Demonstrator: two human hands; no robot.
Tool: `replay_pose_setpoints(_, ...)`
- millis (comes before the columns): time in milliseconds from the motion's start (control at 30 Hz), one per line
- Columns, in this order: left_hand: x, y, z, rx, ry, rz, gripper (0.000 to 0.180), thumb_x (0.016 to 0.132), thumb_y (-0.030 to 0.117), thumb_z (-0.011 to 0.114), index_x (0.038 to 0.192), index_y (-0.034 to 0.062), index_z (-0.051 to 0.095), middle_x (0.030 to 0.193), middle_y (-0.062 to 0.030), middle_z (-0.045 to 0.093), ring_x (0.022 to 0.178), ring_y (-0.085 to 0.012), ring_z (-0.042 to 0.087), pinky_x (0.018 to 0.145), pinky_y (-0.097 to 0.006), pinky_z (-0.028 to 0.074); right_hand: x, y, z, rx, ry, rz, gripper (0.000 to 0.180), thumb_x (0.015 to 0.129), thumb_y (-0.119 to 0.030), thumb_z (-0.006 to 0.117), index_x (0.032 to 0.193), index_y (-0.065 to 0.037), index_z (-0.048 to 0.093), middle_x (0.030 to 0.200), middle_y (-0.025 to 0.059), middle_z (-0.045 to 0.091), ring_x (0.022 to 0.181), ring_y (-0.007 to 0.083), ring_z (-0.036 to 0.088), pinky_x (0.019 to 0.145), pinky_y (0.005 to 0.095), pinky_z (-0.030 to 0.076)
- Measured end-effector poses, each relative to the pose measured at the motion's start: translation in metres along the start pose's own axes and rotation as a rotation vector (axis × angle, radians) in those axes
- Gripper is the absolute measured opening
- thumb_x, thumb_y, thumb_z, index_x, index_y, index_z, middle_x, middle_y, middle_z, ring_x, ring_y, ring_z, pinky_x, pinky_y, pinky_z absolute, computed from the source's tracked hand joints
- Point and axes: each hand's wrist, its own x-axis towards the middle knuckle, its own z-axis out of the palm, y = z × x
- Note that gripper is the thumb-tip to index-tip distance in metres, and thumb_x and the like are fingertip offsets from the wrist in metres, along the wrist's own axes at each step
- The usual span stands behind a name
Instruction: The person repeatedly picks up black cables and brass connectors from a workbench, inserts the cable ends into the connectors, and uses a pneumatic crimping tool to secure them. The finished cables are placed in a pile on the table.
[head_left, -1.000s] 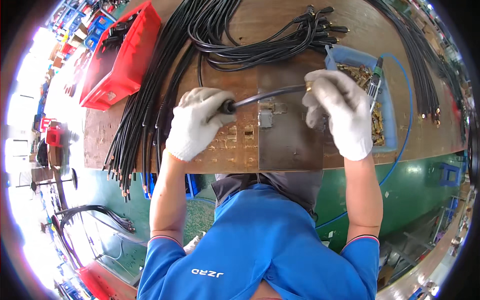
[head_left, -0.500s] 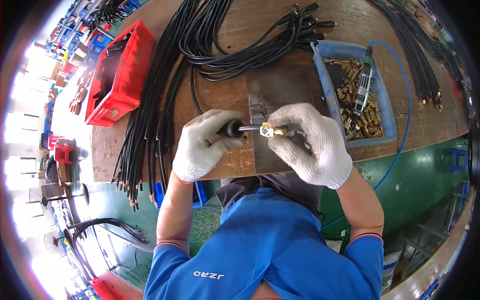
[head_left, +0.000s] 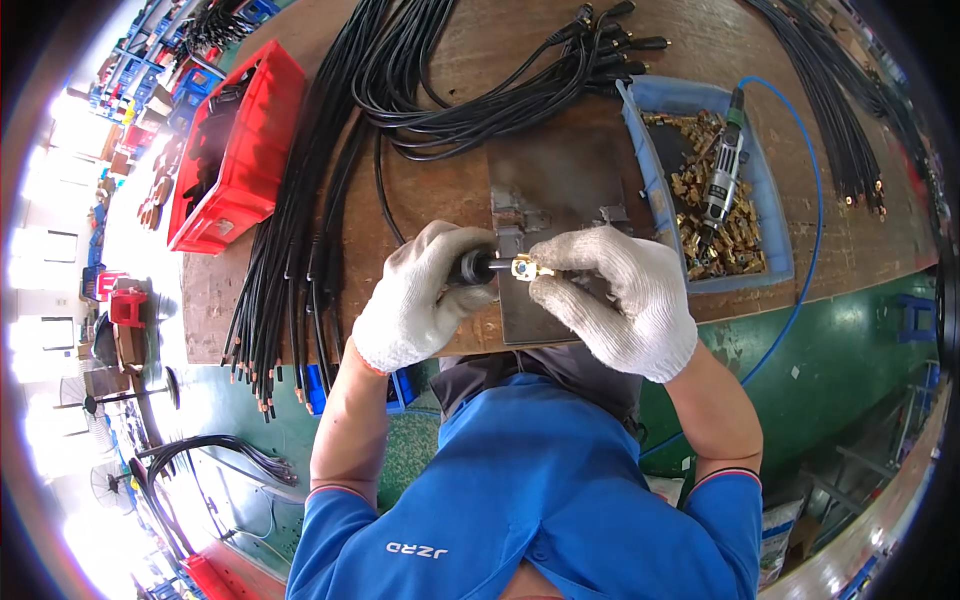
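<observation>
White knit gloves cover both hands. My left hand [head_left: 418, 296] is closed around a black cable end with a round rubber sleeve [head_left: 474, 267]. Between thumb and forefinger, my right hand [head_left: 625, 295] pinches a small brass connector [head_left: 524, 267]. The connector sits at the tip of the black cable, in line with it; how deep the cable goes inside cannot be seen. Both hands are over the near edge of the table, beside a dark metal plate [head_left: 545, 318].
A blue bin [head_left: 779, 240] of brass connectors stands at right, with a pneumatic screwdriver [head_left: 723, 178] on a blue hose [head_left: 819, 200] lying across it. Black cables [head_left: 310, 200] spread at left, beside a red bin [head_left: 262, 170]. More cables [head_left: 480, 125] lie coiled at the back.
The brass connector and the sleeve have come closer together, so less bare cable shows between them. My right hand has shifted slightly left and my left hand slightly right.
</observation>
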Motion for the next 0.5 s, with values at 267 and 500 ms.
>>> replay_pose_setpoints(267, 0.002, 0.002, 0.002, 0.11, -0.1, 0.027, 0.044, 0.083, 0.024, 0.085, 0.121, 0.0072, 0.069, 0.093, -0.0149, 0.07, 0.088, -0.04, 0.07, 0.079, -0.047, 0.055, -0.001, 0.007, 0.009, 0.036, -0.023, 0.049, 0.019, 0.096, -0.006, 0.079, 0.113, -0.002, 0.071, 0.098, 0.0147, 0.08, 0.082, 0.0243, 0.081, 0.069, 0.0328, 0.062)
replay_pose_setpoints(500, 0.004, 0.005, 0.004, 0.169, -0.101, 0.019, 0.047, 0.082, 0.018, 0.084, 0.125, 0.0068, 0.069, 0.095, -0.0153, 0.072, 0.09, -0.0402, 0.07, 0.08, -0.048, 0.055, 0.001, 0.01, 0.009, 0.016, -0.028, 0.11, 0.015, 0.099, -0.01, 0.077, 0.11, -0.003, 0.07, 0.096, 0.0152, 0.08, 0.083, 0.0295, 0.081, 0.07, 0.0352, 0.062)
